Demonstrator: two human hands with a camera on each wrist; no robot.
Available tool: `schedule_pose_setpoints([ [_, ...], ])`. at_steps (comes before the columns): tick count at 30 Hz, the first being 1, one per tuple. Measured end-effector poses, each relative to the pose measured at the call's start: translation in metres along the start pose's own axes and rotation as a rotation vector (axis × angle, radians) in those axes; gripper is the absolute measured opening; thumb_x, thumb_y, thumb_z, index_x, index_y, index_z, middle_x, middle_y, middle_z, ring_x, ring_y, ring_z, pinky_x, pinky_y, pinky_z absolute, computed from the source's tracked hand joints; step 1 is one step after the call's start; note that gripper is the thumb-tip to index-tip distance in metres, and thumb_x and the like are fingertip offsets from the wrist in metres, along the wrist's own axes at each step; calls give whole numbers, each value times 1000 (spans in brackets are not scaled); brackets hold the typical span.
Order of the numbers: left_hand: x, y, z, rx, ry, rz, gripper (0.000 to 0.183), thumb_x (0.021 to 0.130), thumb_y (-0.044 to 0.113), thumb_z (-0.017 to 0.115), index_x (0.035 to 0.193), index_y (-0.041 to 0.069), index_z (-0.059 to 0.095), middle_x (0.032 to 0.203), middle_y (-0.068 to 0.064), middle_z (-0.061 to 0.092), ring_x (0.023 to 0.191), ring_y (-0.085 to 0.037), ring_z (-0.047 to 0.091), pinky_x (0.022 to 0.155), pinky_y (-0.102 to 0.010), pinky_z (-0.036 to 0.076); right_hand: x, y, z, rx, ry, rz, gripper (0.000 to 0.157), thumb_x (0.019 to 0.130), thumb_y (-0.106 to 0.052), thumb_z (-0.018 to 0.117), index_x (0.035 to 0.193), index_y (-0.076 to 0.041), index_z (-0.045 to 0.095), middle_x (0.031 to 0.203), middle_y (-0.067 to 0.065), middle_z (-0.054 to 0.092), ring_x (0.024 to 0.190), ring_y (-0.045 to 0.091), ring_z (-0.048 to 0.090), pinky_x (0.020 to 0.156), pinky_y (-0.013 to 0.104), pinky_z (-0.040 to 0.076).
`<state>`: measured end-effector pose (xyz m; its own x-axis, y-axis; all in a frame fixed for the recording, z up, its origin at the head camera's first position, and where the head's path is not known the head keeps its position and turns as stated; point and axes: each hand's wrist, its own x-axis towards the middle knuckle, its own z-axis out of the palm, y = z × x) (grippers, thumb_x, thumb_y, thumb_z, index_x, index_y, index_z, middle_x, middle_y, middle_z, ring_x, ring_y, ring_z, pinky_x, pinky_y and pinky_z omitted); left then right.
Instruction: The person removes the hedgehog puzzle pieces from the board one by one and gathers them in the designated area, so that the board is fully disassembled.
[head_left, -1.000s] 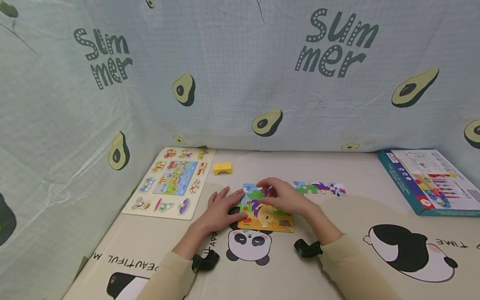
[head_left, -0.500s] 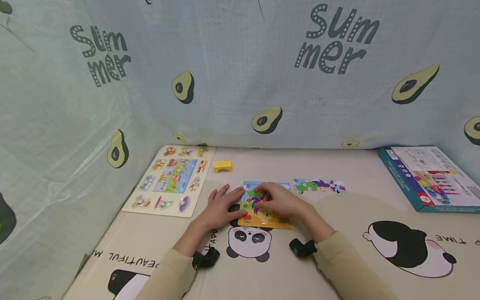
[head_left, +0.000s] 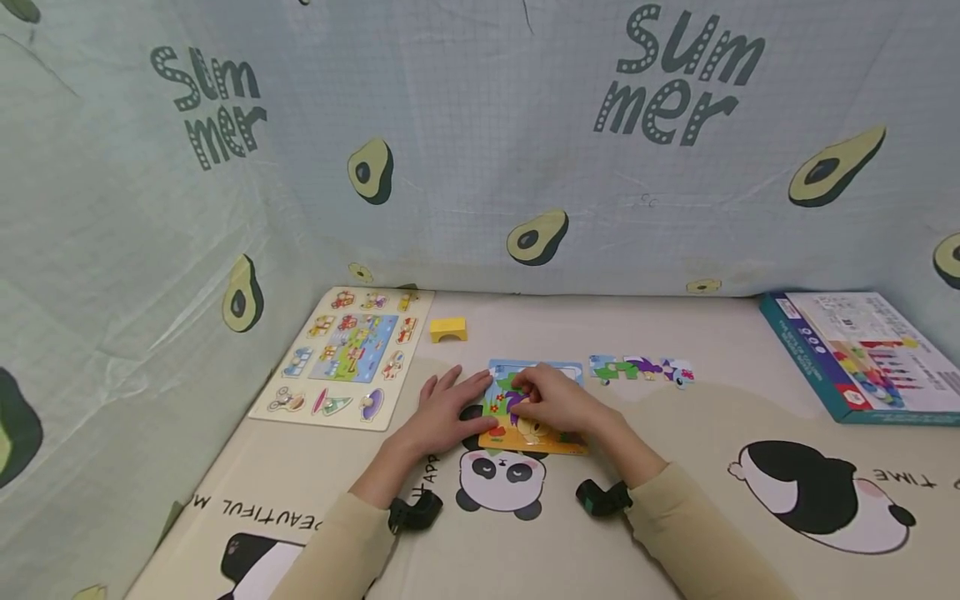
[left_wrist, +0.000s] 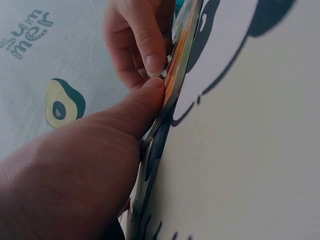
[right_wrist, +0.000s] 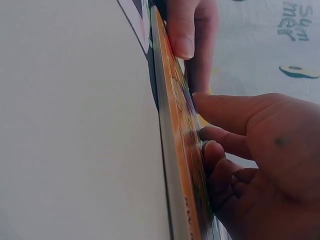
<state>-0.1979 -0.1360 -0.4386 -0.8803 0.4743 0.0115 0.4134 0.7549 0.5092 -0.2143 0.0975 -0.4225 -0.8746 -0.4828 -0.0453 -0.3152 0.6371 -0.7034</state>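
Observation:
A jigsaw puzzle board [head_left: 491, 440] with a yellow-and-purple cartoon animal and an orange lower border lies in front of me. My left hand [head_left: 442, 415] rests along its left side, fingers spread and thumb on the lower left corner. Over the middle of the board, my right hand [head_left: 561, 402] has thumb and index finger bent at a purple-and-yellow puzzle piece [head_left: 516, 401], pinching it at board level. The right wrist view shows that hand [right_wrist: 280, 145] with its other fingers curled close to the picture; its palm side hides part of the board.
Beyond the board's right side lies a row of loose puzzle pieces [head_left: 640, 368]. A wooden peg puzzle [head_left: 264, 408] sits at the left, near a yellow arch block [head_left: 448, 329]. The teal box [head_left: 862, 358] is at the far right, and a printed sheet [head_left: 540, 237] hangs behind.
My right hand has shifted slightly left and down from the board's upper part to its middle, then stayed nearly still. My left hand keeps its place; the camera view has tilted a little.

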Motion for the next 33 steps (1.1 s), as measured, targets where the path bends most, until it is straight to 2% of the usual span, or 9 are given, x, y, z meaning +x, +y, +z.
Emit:
schedule_pose_setpoints([
  [11,-1,0,0,3,0,1,69,96,45,67,155,16,44,160,-1,39,151,-36,14,118,-60,1,0,-6,10,-79,38,55,37,91,-26,78,120,-7,64,101,3,52,92,19,51,82,33,49],
  [21,-4,0,1,-16,13,1,69,95,43,68,153,15,46,159,-2,41,151,-38,15,117,-62,1,0,-5,14,-67,66,48,37,91,-21,78,121,-7,63,106,4,51,94,20,51,87,34,50],
  [26,-3,1,1,-15,4,-7,69,95,44,68,154,16,45,159,-1,40,151,-37,14,118,-60,1,-2,-5,12,-23,89,33,36,92,-19,77,121,-6,61,105,5,50,88,19,50,77,30,49],
  [29,-3,2,0,-13,4,-6,69,95,44,67,154,17,45,159,-1,40,151,-37,14,118,-60,1,-2,-5,10,23,101,35,31,94,-16,74,119,-7,60,97,5,52,83,19,50,69,29,46],
  [33,-2,2,0,-14,14,-3,69,95,44,68,154,16,45,159,-2,40,151,-38,15,118,-61,1,-1,-6,9,70,110,19,25,95,-12,71,117,-7,60,87,3,54,78,18,51,65,28,44],
])
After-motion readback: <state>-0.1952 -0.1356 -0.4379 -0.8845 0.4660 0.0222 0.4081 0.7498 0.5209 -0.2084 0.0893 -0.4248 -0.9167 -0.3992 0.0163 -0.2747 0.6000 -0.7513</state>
